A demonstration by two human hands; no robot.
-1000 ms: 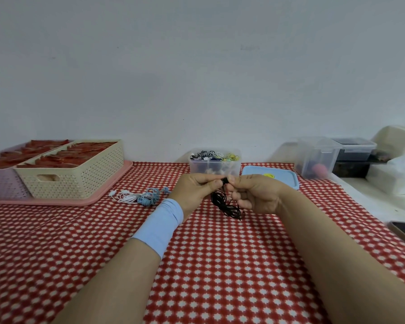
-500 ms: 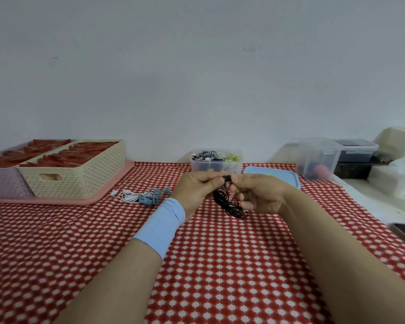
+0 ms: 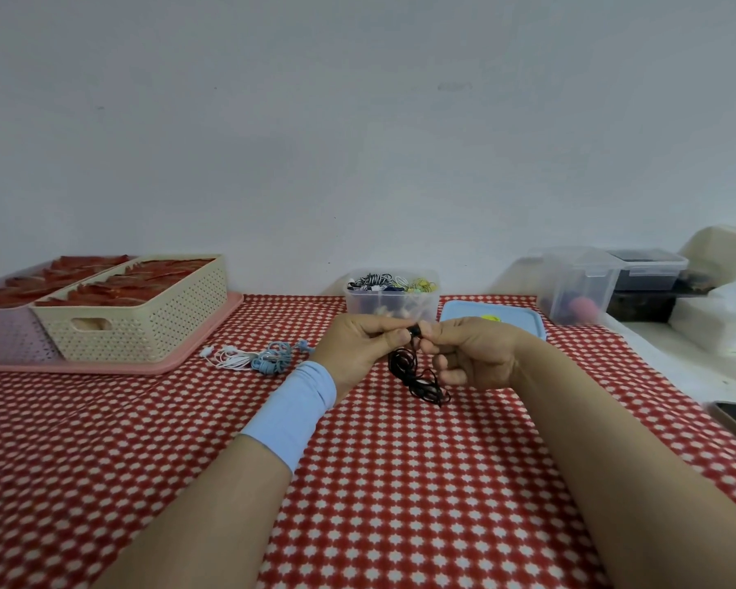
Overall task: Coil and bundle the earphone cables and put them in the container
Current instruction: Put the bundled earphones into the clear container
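Little has shifted since half a second ago: both hands stay raised just in front of the clear container [image 3: 392,301], and the loose loops of the black earphone cable [image 3: 417,376] now hang a touch lower towards the red-and-white tablecloth [image 3: 400,482]. The left hand [image 3: 358,346], with a pale blue wristband [image 3: 292,410] below it, has its thumb and forefinger pinched on the small black end piece at the top of the cable, its other fingers curled in behind. The right hand [image 3: 472,354] meets it from the other side and pinches the same end piece between thumb and forefinger; its lower fingers [image 3: 453,376] are loosely bent, and the tangle of loops drops just beside them. Whether those lower fingers hold any loop cannot be told. The container stands open behind the hands and holds bundled cables in black-and-white, white and yellow. Its blue lid [image 3: 523,329] lies flat just to the right of the container. To the left of the container, a white earphone set [image 3: 230,357] and a blue earphone set [image 3: 275,359] lie loose on the cloth, touching each other. Farther left of the container, a cream basket [image 3: 145,325] sits on a pink tray [image 3: 179,363].
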